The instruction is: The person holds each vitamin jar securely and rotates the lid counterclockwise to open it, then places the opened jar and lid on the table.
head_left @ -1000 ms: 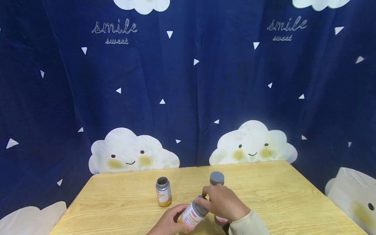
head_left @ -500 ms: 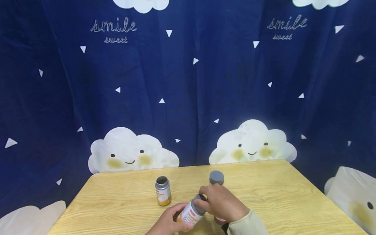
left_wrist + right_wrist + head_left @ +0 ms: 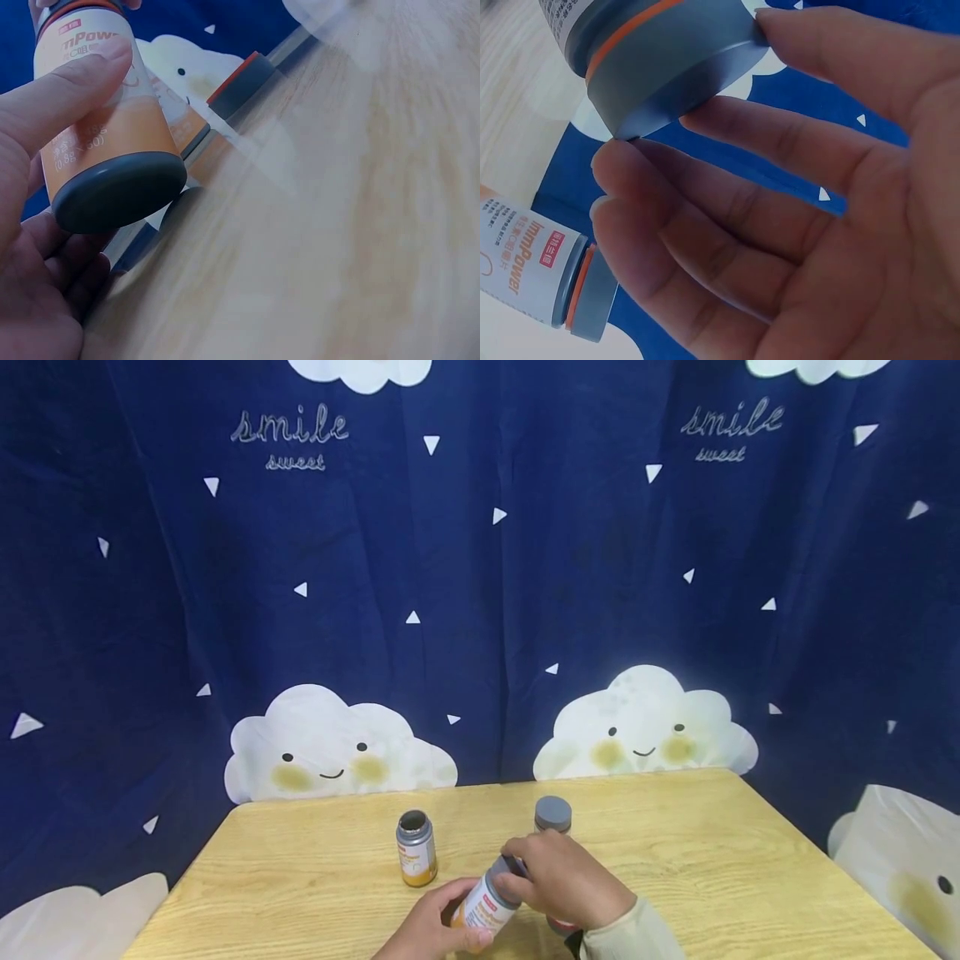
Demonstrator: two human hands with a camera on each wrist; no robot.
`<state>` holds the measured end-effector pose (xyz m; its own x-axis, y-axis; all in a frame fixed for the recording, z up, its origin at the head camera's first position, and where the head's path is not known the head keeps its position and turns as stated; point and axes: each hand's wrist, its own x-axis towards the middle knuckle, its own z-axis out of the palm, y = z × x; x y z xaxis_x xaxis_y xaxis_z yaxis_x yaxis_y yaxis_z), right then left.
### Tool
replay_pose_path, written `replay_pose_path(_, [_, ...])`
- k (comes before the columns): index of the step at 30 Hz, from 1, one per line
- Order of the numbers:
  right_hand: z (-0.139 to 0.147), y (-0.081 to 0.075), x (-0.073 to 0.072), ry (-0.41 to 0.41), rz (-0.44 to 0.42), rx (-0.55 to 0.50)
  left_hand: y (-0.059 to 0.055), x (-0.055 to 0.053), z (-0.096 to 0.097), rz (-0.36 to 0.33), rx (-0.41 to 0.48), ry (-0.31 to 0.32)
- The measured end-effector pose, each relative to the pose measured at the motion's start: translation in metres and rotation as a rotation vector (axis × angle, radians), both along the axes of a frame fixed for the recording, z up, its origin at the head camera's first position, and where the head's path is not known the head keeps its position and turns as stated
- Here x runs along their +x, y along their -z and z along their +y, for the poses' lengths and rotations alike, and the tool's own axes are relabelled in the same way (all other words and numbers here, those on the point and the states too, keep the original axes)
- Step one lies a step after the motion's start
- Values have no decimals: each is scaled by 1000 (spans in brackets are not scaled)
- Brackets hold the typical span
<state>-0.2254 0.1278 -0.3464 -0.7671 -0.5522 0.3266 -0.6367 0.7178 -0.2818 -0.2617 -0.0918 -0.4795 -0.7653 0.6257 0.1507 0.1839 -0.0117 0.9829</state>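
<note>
My left hand (image 3: 437, 920) grips a white-and-orange pill bottle (image 3: 120, 127), its thumb across the label and its grey base tilted toward me. The bottle's grey cap (image 3: 675, 67) with an orange ring is on its neck. Fingertips of my right hand (image 3: 564, 878) hold that cap around its rim. To the left, a matching bottle (image 3: 417, 856) stands uncapped on the table, its dark mouth facing up. Behind my right hand is another capped bottle (image 3: 552, 814), mostly hidden in the head view; its label (image 3: 525, 255) shows in the right wrist view.
The wooden table (image 3: 300, 877) ends at a dark blue curtain (image 3: 480, 568) printed with clouds. A loose grey cap (image 3: 244, 86) with an orange rim lies on the table, largely covered by the right wrist in the head view.
My right fingers have shifted slightly left around the cap, and the held bottle has moved very slightly. The standing bottles have stayed in place.
</note>
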Motion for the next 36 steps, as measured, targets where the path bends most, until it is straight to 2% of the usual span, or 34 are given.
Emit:
replay_pose_path(11, [-1,-1,0,-38,-13,-3,-2,1,1,11,-24,-9])
replay_pose_path(17, [0,-2,-1,-57,-49,-7,-2,1,0,5,-20,-9])
replay_pose_path(26, [2,-3,0,-81,-55,-20,-2,2,-1,56,-19,-12])
replay_pose_path(36, [6,-3,0,-118,-56,-29,-3,1,0,39,-19,-3])
